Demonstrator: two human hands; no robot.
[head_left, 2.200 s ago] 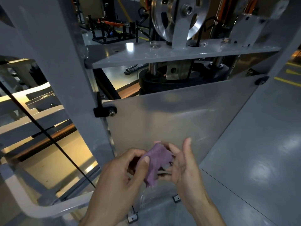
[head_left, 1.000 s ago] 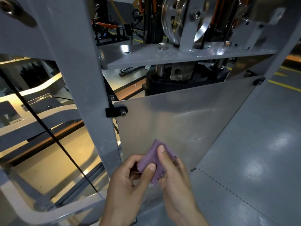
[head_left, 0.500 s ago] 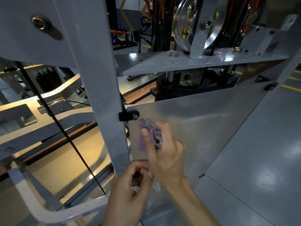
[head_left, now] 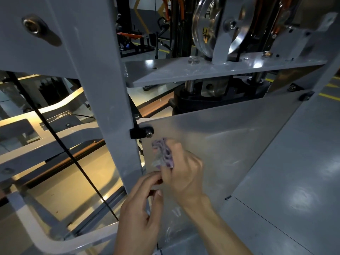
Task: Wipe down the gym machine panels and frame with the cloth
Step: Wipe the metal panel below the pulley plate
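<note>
A small purple cloth (head_left: 162, 152) is bunched against the upper left corner of a translucent grey panel (head_left: 230, 144) of the gym machine. My right hand (head_left: 182, 173) grips the cloth and presses it on the panel, just below a black bracket with a bolt (head_left: 142, 132). My left hand (head_left: 141, 216) hovers lower, close to the panel's left edge, fingers loosely curled with nothing in them. The grey upright frame post (head_left: 103, 100) stands immediately left of the panel.
A grey horizontal plate (head_left: 211, 69) with a metal pulley wheel (head_left: 211, 26) sits above the panel. A black cable (head_left: 60, 140) runs diagonally at the left over pale frame arms (head_left: 55, 140). Grey floor (head_left: 294, 172) lies to the right.
Earlier both hands held the cloth low in front of the panel. My right hand took it alone and raised it to the panel's upper left corner; my left hand let go and stayed below.
</note>
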